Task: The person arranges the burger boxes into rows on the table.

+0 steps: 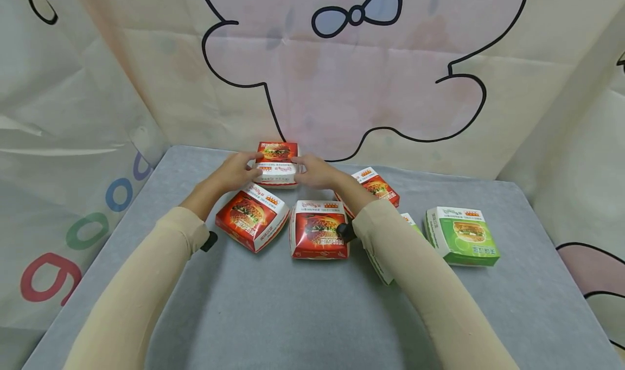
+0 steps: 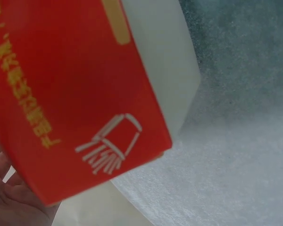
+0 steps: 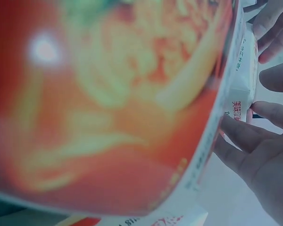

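At the back edge of the table, a red and white burger box sits between both hands. My left hand holds its left side, with the thumb low and a finger near the top. On its right side my right hand holds it in a similar way. Just in front lie two more red burger boxes, one turned at an angle below the left hand and one nearly straight. These nearer boxes fill much of the wrist views and partly hide the hands there.
Another red burger box lies behind my right forearm, partly covered. A green burger box is mostly hidden under that sleeve, and a second green one sits farther right. A printed curtain hangs directly behind the table.
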The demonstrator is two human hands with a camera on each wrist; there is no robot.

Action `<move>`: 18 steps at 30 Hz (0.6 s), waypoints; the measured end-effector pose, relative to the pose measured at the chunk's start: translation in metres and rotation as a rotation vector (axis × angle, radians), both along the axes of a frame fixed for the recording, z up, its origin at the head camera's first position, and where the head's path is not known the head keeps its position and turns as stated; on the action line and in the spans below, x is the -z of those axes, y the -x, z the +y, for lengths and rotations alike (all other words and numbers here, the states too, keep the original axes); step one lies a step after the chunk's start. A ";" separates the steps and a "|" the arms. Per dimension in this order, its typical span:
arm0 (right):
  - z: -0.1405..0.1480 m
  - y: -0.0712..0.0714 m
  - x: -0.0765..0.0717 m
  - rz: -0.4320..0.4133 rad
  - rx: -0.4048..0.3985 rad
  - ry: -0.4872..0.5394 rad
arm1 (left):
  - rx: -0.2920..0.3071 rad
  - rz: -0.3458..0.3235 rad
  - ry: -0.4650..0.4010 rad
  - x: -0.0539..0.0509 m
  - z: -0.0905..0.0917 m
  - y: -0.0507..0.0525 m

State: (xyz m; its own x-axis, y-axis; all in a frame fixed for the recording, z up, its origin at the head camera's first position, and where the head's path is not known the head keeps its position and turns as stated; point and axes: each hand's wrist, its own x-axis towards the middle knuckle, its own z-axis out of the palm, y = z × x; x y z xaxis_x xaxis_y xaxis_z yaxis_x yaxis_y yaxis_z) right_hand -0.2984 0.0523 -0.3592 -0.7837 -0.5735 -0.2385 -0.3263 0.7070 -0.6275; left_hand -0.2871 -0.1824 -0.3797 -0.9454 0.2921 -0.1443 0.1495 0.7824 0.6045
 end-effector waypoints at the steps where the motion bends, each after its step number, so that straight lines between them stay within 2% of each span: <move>1: 0.000 0.000 -0.001 -0.006 0.003 -0.003 | -0.003 -0.006 0.001 0.000 0.001 0.000; 9: 0.006 -0.003 -0.005 -0.026 0.018 -0.038 | -0.001 -0.043 0.006 -0.001 0.005 0.000; 18: 0.014 -0.004 -0.002 0.012 0.000 -0.017 | 0.020 -0.041 0.010 0.001 0.011 0.002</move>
